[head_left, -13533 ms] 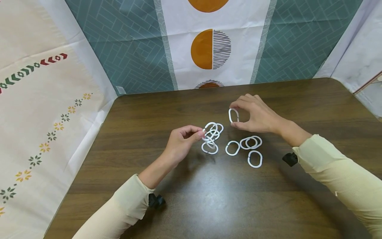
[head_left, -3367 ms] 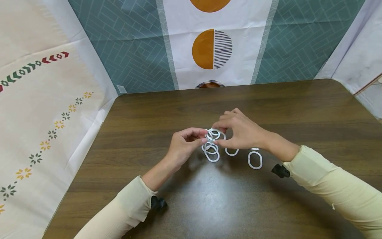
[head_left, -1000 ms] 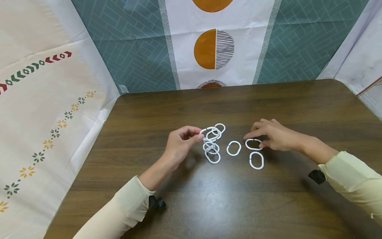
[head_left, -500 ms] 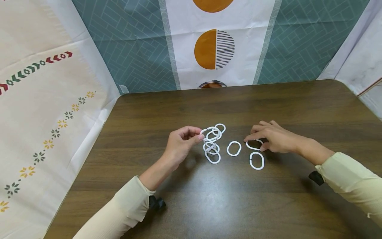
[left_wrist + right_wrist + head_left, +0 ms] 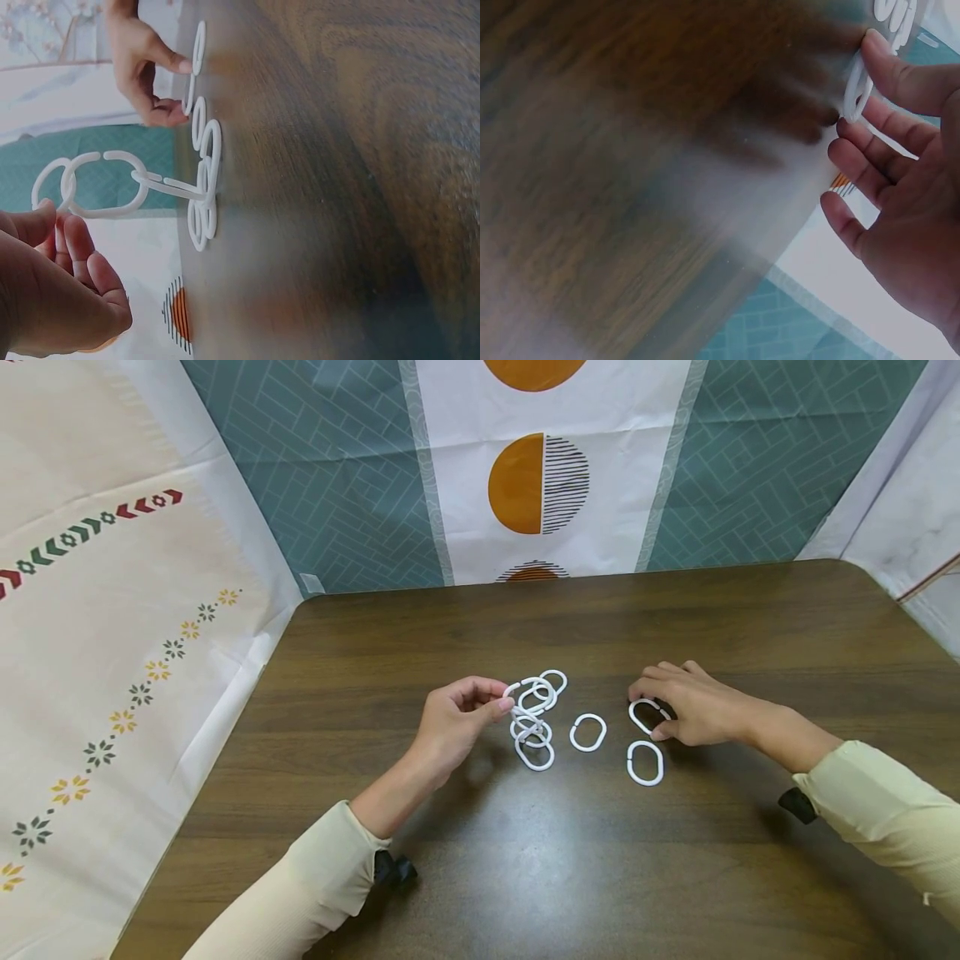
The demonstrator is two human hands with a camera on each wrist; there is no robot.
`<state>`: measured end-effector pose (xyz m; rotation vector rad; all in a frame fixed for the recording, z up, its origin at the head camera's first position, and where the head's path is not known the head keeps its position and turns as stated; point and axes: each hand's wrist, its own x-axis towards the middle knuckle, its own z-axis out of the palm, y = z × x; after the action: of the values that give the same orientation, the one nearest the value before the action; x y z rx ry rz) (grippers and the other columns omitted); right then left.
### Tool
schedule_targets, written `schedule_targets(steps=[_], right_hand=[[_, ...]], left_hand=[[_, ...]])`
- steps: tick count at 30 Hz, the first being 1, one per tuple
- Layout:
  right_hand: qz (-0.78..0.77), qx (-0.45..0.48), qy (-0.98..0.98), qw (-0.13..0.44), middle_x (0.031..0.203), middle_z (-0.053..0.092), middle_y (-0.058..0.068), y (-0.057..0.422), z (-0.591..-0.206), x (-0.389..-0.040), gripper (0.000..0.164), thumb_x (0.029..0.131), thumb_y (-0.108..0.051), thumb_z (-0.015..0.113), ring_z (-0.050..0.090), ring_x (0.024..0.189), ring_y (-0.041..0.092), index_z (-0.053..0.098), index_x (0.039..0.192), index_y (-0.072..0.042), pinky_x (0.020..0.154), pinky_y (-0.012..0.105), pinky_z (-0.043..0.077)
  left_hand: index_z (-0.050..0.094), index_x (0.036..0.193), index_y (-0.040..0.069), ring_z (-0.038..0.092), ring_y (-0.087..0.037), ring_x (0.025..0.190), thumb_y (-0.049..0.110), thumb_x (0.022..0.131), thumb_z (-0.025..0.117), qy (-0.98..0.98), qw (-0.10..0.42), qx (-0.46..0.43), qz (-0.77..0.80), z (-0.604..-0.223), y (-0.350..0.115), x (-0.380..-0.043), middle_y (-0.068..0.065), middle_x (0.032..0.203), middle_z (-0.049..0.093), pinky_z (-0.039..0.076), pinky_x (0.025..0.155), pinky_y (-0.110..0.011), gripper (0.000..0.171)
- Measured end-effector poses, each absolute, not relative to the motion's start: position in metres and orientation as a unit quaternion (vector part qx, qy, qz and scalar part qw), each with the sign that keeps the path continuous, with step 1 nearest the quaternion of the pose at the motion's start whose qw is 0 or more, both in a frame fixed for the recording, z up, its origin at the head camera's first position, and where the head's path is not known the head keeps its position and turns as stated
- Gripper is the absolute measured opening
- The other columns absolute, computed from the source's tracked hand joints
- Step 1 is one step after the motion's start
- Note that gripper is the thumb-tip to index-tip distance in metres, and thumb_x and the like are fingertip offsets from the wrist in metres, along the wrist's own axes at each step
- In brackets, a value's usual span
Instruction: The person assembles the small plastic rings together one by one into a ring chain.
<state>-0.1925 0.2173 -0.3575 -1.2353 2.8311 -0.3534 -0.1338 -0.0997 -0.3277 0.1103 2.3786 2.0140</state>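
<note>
l hand (image 5: pixel 453 718) pinched a white chain (image 5: pixel 529 714) by its end; r hand (image 5: pixel 693 703) pinched a ring (image 5: pixel 636 722), w/ 2 other rings (image 5: pixel 630 764) (loose ones) nearby on the table (image 5: pixel 480 860).

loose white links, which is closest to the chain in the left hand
The leftmost loose link in the head view, lying untouched. The others sit farther from the chain: the upper link, pinched by the right hand, and the lower link.

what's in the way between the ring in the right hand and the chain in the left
One loose white ring lies on the table between the right hand's held ring and the left hand's chain. Nothing visible stands above it, so a lifted path looks open.
</note>
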Motion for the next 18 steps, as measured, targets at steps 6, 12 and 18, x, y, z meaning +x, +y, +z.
schedule_targets(steps=[6,12,18], right_hand=[[-0.057,-0.400,0.915,-0.021,0.091,0.053,-0.003,0.217,-0.356,-0.190,0.042,0.063,-0.029,0.074,0.046,0.088,0.015,0.059,0.098,-0.013,0.071,0.035,0.026],[-0.087,-0.392,0.915,-0.034,0.082,0.052,-0.006,0.214,-0.350,-0.192,0.037,0.062,-0.034,0.072,0.045,0.077,0.011,0.061,0.092,-0.015,0.069,0.032,0.025],[-0.199,-0.387,0.898,-0.057,0.077,0.050,-0.009,0.207,-0.337,-0.195,0.038,0.062,-0.034,0.075,0.044,0.074,0.007,0.058,0.092,-0.019,0.068,0.029,0.026]], left_hand=[[0.064,0.091,0.002,0.051,-0.011,0.066,0.016,0.074,0.071,0.761,0.016,0.036,0.648,-0.327,-0.099,-0.134,-0.004,0.077,0.060,0.040,0.057,-0.019,0.023],[0.064,0.092,0.000,0.051,-0.011,0.066,0.015,0.074,0.071,0.760,0.016,0.037,0.649,-0.326,-0.099,-0.134,-0.004,0.076,0.060,0.040,0.057,-0.019,0.025],[0.065,0.091,0.002,0.051,-0.011,0.065,0.015,0.074,0.071,0.760,0.015,0.037,0.649,-0.326,-0.097,-0.134,-0.004,0.075,0.060,0.041,0.057,-0.019,0.022]])
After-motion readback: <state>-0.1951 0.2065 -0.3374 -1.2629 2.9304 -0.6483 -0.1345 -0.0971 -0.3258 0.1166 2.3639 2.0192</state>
